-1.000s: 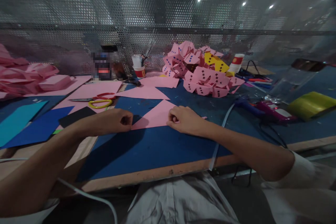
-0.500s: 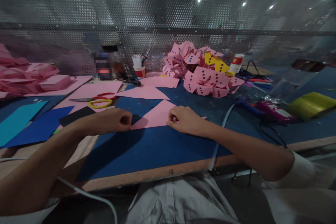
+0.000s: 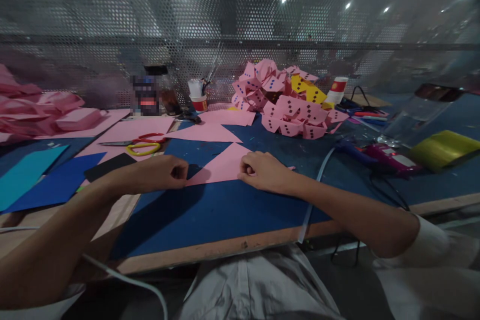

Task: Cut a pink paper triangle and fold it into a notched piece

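Observation:
A pink paper sheet (image 3: 221, 166) with a pointed top lies on the blue mat (image 3: 225, 215) in front of me. My left hand (image 3: 170, 172) is closed at the sheet's left corner, its fingertips pinching the tip. Curled over the right part of the same sheet, my right hand (image 3: 262, 171) is closed and presses on it. A small pink bit shows beyond its knuckles. Red and yellow handled scissors (image 3: 144, 145) lie on pink paper beyond my left hand.
Folded pink pieces with dark dots (image 3: 288, 110) stand at the back, beside a paper cup (image 3: 337, 90). Blue sheets (image 3: 60, 180) and a pink pile (image 3: 37, 110) lie left. A purple tool (image 3: 392, 159), yellow roll (image 3: 446, 150) and clear container (image 3: 423, 112) are right.

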`<state>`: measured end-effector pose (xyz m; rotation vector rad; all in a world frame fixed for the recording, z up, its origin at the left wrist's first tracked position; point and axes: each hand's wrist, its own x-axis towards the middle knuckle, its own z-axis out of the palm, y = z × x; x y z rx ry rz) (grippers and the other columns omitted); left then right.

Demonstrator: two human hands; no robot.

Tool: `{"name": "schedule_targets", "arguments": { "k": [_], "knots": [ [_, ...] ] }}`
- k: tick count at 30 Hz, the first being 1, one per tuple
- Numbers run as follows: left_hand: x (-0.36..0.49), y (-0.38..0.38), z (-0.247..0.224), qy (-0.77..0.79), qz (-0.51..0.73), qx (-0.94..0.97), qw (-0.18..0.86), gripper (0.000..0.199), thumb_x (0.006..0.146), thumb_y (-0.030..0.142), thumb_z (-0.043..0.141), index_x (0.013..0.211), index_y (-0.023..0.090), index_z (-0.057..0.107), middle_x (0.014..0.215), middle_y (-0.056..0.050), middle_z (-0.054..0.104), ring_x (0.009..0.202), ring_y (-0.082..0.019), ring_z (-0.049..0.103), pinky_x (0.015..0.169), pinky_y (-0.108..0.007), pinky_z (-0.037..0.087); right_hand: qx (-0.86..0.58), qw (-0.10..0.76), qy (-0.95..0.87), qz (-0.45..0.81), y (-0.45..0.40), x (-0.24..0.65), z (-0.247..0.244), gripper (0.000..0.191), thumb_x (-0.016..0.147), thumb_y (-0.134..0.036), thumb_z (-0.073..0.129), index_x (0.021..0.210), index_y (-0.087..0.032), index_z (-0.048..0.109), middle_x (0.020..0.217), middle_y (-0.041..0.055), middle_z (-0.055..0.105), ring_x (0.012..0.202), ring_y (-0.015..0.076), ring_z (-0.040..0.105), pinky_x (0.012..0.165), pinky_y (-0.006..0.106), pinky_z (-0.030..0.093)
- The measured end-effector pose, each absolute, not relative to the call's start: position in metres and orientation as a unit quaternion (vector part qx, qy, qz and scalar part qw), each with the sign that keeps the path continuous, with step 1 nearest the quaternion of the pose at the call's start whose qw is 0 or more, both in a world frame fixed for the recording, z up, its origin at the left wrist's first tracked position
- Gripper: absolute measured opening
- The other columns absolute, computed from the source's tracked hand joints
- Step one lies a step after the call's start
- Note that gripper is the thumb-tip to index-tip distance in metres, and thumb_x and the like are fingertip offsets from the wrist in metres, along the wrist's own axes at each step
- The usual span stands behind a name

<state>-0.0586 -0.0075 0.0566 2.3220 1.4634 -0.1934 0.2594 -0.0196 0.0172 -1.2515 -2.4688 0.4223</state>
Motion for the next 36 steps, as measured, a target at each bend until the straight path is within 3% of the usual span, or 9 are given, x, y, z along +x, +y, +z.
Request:
{"name": "schedule_targets", "arguments": {
  "k": [11, 36],
  "knots": [
    [-0.0598, -0.009, 0.0605, 0.513, -0.077, 0.833, 0.192, 0.021, 0.085, 0.037, 0.06, 0.079, 0.018, 0.068, 0.072, 0.0, 0.06, 0.066, -0.016, 0.05, 0.06, -0.029, 0.03, -0.432, 0.178, -0.871, 0.151, -0.0174, 0.2607, 0.0134, 0.012, 0.092, -0.03, 0.064, 0.084, -0.021, 0.066, 0.091, 0.0016, 0.071, 0.085, 0.0174, 0.058, 0.077, 0.033, 0.033],
    [-0.0619, -0.0137, 0.0638, 0.525, -0.08, 0.83, 0.172, 0.015, 0.079, 0.03, 0.059, 0.076, 0.017, 0.066, 0.07, 0.002, 0.06, 0.066, -0.014, 0.05, 0.059, -0.025, 0.031, -0.438, 0.175, -0.869, 0.152, -0.0188, 0.2596, 0.0159, 0.013, 0.091, -0.029, 0.064, 0.083, -0.02, 0.066, 0.092, 0.0023, 0.072, 0.084, 0.0165, 0.058, 0.076, 0.032, 0.031]
  ]
}}
